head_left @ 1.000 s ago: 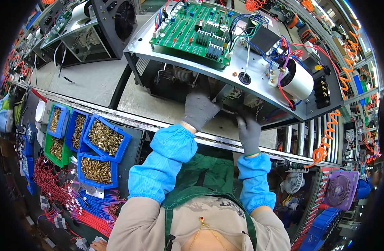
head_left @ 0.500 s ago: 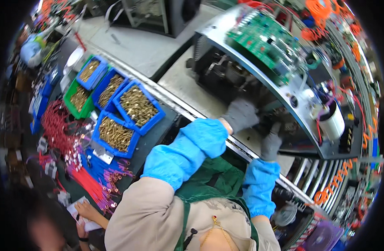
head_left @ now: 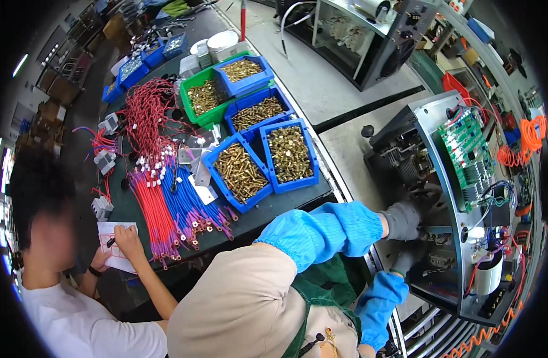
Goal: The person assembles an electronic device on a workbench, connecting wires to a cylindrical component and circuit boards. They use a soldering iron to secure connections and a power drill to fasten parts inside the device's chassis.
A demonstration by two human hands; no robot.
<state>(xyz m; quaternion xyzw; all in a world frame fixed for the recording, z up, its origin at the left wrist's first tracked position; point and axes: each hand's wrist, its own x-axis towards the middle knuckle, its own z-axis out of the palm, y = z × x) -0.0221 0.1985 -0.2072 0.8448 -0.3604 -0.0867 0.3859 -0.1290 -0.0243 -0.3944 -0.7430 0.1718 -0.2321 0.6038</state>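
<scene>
Both of my hands wear grey gloves, with blue sleeve covers on the forearms. My left hand (head_left: 400, 221) reaches into the open side of a metal machine housing (head_left: 459, 256); its fingers are blurred in the dark interior. Just nearer, my right hand (head_left: 407, 261) is at the same opening, by the lower inside parts, its fingertips hidden. What either hand holds, if anything, cannot be made out. On the housing's outer face sit a green circuit board (head_left: 465, 156), a white cylinder (head_left: 488, 273) and loose wires.
Left of me, a dark bench holds blue bins (head_left: 289, 156) and a green bin (head_left: 190, 89) of brass fittings, beside red cables (head_left: 151, 206) and blue cables (head_left: 184, 194). A person (head_left: 77, 286) writes on paper there. Another housing (head_left: 357, 36) stands farther along the line.
My view has swung left, so the bench and the other person show more fully and the housing sits farther right. Both hands are still at the housing's opening.
</scene>
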